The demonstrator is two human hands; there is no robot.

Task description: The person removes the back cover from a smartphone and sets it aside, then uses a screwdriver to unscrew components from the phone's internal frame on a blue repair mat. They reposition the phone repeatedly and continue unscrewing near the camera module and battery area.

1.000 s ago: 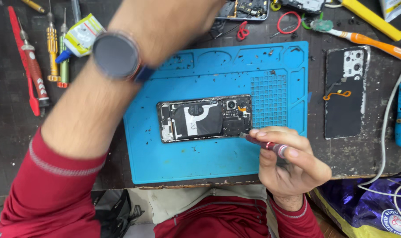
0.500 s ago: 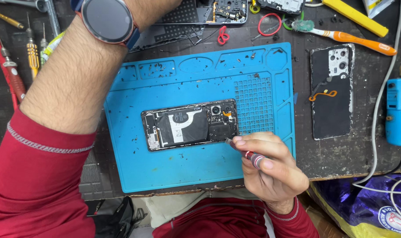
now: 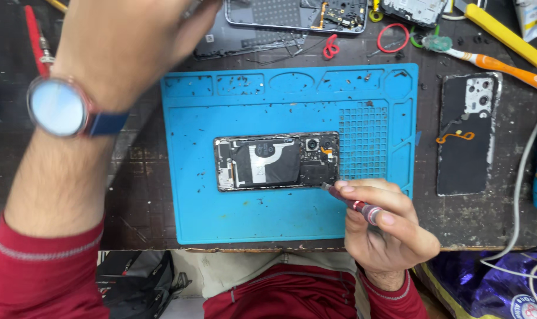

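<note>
An opened phone with its back removed lies flat and lengthwise near the middle of a blue repair mat, its dark coil plate, small camera module and inner boards facing up. The right hand rests at the near right corner of the mat and pinches a slim red screwdriver between thumb and fingertips; the fingers are curled closed around the handle, and the metal tip sits at the near right corner of the phone, touching or just beside its edge. The left hand is raised over the far left part of the bench, close to the camera and blurred; it wears a round wristwatch on a blue strap, and whether its fingers hold anything cannot be told, since they run out of view at the top edge. To the right of the mat, well apart from the phone, lies a dark back cover with camera cutouts and a small orange flex strip on it. Farther off, past the mat, sit another opened device frame, a red ring and an orange-handled brush.
</note>
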